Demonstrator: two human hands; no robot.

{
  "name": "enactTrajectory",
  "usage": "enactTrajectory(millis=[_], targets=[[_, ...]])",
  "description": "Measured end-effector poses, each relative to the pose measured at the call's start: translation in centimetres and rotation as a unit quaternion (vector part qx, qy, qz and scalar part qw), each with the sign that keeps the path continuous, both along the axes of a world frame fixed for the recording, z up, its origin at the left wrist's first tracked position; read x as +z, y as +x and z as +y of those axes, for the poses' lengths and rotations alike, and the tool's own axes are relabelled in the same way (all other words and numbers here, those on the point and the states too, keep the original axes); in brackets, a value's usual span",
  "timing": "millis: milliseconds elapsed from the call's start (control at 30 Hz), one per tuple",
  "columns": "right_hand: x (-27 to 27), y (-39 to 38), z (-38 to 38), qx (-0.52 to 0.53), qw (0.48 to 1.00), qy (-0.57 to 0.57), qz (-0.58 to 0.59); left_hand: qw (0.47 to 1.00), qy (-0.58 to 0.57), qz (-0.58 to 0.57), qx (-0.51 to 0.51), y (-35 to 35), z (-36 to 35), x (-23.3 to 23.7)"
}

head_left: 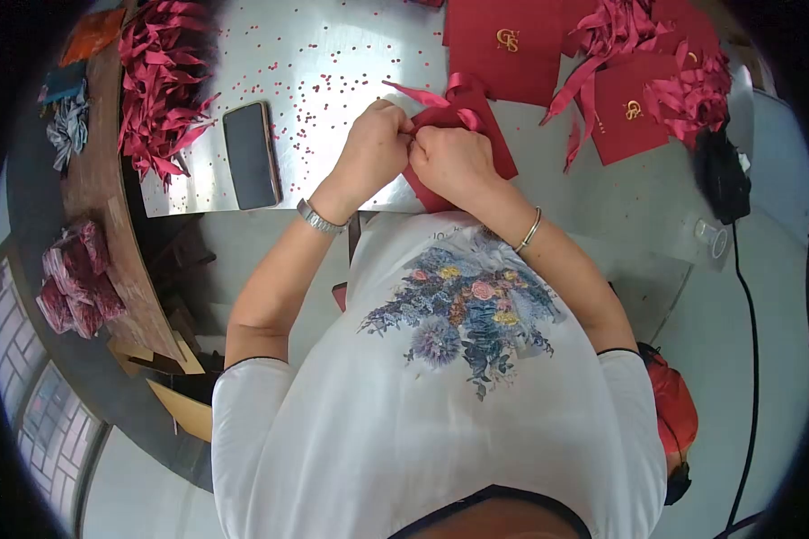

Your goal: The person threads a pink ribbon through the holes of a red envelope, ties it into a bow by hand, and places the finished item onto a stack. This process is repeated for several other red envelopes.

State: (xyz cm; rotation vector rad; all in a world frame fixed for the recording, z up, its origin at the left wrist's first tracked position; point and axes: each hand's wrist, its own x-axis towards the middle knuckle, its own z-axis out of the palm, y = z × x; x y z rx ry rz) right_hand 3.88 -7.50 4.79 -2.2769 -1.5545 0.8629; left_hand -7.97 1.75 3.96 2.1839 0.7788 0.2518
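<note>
At the table's near edge, a small red gift bag (497, 144) lies tilted under my hands. A crimson ribbon (467, 85) loops at its top, and one loose end stretches left past my fingers. My left hand (375, 144) is closed at the bag's left side, with its fingertips pressed close to those of the other hand. My right hand (454, 162) is curled into a fist over the bag, its knuckles touching or nearly touching the left. Whatever the fingertips pinch is hidden between them.
A dark phone (253, 155) lies on the metal table (234, 54) among scattered red dots. Bundled ribbons (162, 81) hang at the left. Larger red bags (503, 54) and another ribboned red bag (634, 108) lie to the right. A black cable (753, 359) runs down the right side.
</note>
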Motion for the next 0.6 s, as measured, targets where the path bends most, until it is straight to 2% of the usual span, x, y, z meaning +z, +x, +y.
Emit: enactTrajectory(millis=[133,200,233,300,333,467,533,567,600], targets=[[-1.9,0.2,-0.2,-0.038,0.995,0.046,0.081,0.998,-0.049,0.002,0.029,-0.5,0.0,0.2],[-1.6,0.0,-0.2,-0.065,0.991,0.044,0.11,0.987,-0.148,0.005,0.071,-0.9,0.1,-0.2],[-1.1,-0.1,-0.1,-0.064,0.991,0.045,0.11,0.987,-0.146,0.005,0.072,-0.9,0.0,-0.2],[0.1,-0.5,0.2,0.006,0.999,0.031,-0.005,0.998,-0.046,0.003,0.037,-0.8,-0.6,0.1],[0.4,-0.7,0.4,0.001,1.0,0.01,-0.012,1.0,-0.002,0.001,0.021,-0.7,-0.6,-0.4],[-0.9,-0.7,-0.2,-0.053,0.996,0.063,0.014,1.0,-0.003,-0.02,0.016,-0.7,-0.5,-0.1],[-0.6,-0.8,-0.8,-0.032,0.998,0.047,-0.002,0.984,-0.166,-0.023,0.053,-0.9,0.4,0.5],[-0.7,-0.8,-0.8,-0.038,0.997,0.061,0.001,0.984,-0.175,0.019,0.011,-0.8,1.3,0.8],[-0.8,-0.8,-1.0,-0.037,0.997,0.061,0.0,0.984,-0.175,0.018,0.011,-0.6,1.8,0.7]])
